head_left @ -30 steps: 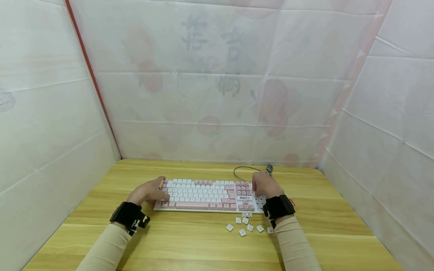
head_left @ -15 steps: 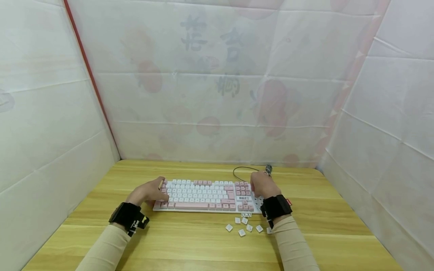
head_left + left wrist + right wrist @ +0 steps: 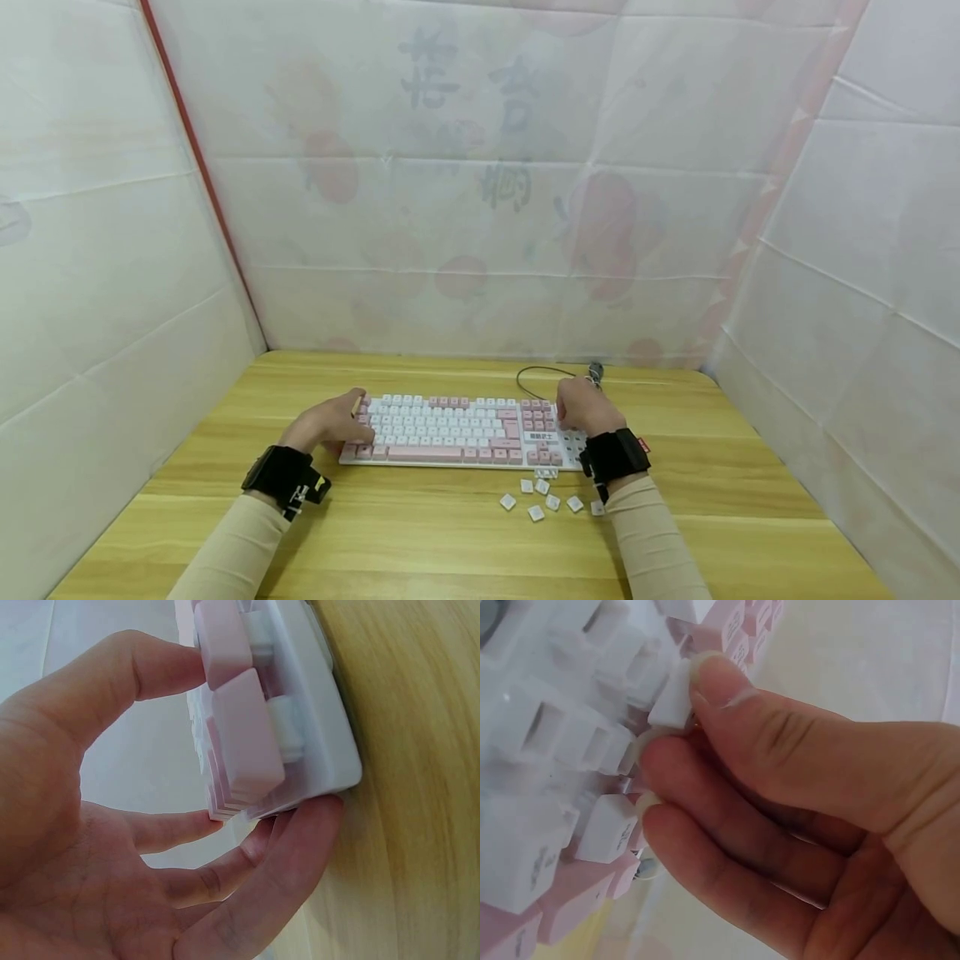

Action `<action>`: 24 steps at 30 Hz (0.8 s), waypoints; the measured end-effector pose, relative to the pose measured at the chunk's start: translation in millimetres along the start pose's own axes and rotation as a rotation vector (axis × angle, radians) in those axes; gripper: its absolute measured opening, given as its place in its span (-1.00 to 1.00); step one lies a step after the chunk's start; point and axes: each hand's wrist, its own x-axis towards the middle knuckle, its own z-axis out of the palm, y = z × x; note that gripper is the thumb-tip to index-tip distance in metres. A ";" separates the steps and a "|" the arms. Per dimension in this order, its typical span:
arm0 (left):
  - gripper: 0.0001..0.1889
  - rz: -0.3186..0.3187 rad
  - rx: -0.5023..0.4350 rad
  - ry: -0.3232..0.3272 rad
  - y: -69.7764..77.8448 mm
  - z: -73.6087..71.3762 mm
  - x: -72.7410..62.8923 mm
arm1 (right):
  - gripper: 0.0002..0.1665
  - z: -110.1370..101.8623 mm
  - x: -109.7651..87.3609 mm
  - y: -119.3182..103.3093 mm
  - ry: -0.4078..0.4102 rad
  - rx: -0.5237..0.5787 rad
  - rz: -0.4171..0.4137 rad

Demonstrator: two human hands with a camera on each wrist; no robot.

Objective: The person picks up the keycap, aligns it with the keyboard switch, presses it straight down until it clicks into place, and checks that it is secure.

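A white and pink keyboard lies on the wooden table. My left hand holds its left end, thumb on a pink keycap and the other fingers along the far side and edge. Over the number pad at the right end, my right hand pinches a white keycap between thumb and index finger, close to the bare switches. Part of the number pad is hidden under this hand. Several loose white keycaps are scattered in front of the keyboard's right half.
A clear plastic piece lies at the keyboard's front edge. Behind the right end, a dark cable loops towards a grey bundle. Pale fabric walls enclose the table at the back and sides.
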 end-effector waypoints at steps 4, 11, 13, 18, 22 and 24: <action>0.10 0.005 0.013 -0.004 1.2 -0.1 1.4 | -0.77 1.3 0.5 2.2 0.003 0.008 0.015; 0.08 -0.009 0.045 0.011 1.6 -1.2 1.7 | -0.70 3.8 4.2 2.3 0.018 0.017 0.010; 0.08 -0.004 0.042 0.008 1.3 -1.2 1.5 | -0.70 4.0 4.4 1.7 0.014 0.022 0.021; 0.08 0.003 0.042 0.008 1.3 -1.6 1.2 | -0.53 5.0 3.8 -0.8 0.017 0.001 0.021; 0.08 0.004 0.028 0.005 1.0 -2.0 1.4 | -0.28 7.0 2.8 -4.8 0.038 -0.078 -0.019; 0.08 0.009 0.020 -0.001 0.6 -1.8 1.6 | -0.23 7.5 2.0 -6.9 0.046 -0.105 -0.019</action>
